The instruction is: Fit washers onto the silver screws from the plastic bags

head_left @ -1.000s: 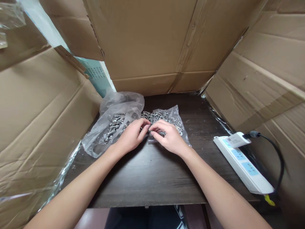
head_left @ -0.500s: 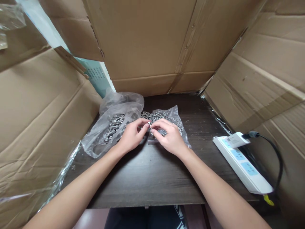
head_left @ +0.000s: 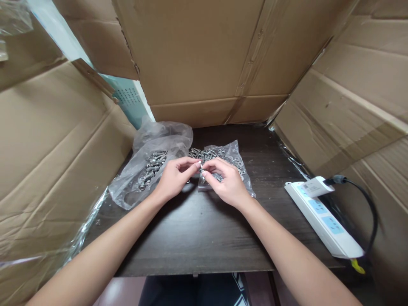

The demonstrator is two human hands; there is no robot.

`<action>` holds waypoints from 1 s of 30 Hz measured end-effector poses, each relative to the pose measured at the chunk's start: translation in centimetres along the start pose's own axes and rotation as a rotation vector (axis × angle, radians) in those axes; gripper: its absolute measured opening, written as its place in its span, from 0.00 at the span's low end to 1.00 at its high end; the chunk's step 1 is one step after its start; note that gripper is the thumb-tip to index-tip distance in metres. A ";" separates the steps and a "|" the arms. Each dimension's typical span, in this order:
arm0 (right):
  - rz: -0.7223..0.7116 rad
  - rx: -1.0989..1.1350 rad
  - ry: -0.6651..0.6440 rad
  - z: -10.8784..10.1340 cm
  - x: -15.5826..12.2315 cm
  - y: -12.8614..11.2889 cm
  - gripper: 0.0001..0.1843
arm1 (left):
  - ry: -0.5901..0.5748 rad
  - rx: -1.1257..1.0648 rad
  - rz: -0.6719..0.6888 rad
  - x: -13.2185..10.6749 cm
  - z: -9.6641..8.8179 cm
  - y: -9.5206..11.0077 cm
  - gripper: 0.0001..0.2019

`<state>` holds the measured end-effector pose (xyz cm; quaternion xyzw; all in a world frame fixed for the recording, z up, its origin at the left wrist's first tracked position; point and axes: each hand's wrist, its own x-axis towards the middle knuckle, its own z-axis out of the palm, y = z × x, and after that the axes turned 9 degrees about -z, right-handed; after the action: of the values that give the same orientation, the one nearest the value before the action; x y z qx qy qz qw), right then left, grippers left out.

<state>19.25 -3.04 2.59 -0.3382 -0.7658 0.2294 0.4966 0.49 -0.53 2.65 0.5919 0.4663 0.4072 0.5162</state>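
Above the middle of the table, a small shiny bolt (head_left: 200,165) is pinched between my two hands. My left hand (head_left: 174,176) grips its head end between thumb and forefinger. Thumb and fingers of my right hand (head_left: 228,183) close round the lower end; whether a nut or washer is on it, I cannot make out. Beside my left hand, metal bolts (head_left: 153,169) lie in a clear plastic bag (head_left: 123,193). Past my right hand, washers or nuts (head_left: 238,162) lie on a flat plastic bag (head_left: 234,148). More bolts (head_left: 207,154) are heaped behind my fingertips.
A white power strip (head_left: 331,231) with a black plug and cable (head_left: 369,204) lies at the right of the dark wooden table (head_left: 191,238). Cardboard walls (head_left: 197,55) stand at the back and both sides.
My left fingers have shifted slightly on the bolt and its shank shows more between my hands. The right hand stays nearly where it was.
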 end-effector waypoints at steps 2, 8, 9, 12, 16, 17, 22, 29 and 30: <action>0.003 0.005 0.002 0.1 0.0 0.0 0.02 | -0.006 -0.037 -0.041 0.1 -0.1 0.1 0.21; -0.062 -0.021 0.051 0.3 0.2 0.1 0.03 | -0.079 -0.098 -0.069 0.0 0.6 0.3 0.23; -0.075 -0.043 0.057 0.3 0.2 0.2 0.03 | -0.089 -0.110 -0.067 -0.1 0.9 0.2 0.24; -0.108 -0.120 0.079 0.4 0.2 0.2 0.04 | -0.102 -0.161 -0.069 -0.2 1.5 -0.2 0.25; -0.110 -0.152 0.095 0.3 0.3 0.3 0.05 | -0.114 -0.222 -0.080 0.0 1.7 -0.7 0.26; -0.097 -0.142 0.081 0.2 0.3 0.3 0.05 | -0.119 -0.224 -0.086 0.0 1.6 -0.8 0.26; -0.009 -0.033 0.079 -0.6 0.5 0.2 0.08 | -0.124 -0.012 0.014 0.1 0.9 -0.7 0.22; 0.046 0.004 0.070 -0.4 0.4 0.7 0.08 | -0.086 0.279 0.208 -0.3 0.9 -0.6 0.18; 0.055 0.008 0.072 -0.4 0.4 0.8 0.07 | -0.079 0.275 0.208 -0.3 0.9 -0.6 0.19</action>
<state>19.75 -2.25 2.46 -0.3654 -0.7367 0.2337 0.5187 1.18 -1.05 1.90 0.7176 0.4330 0.3672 0.4034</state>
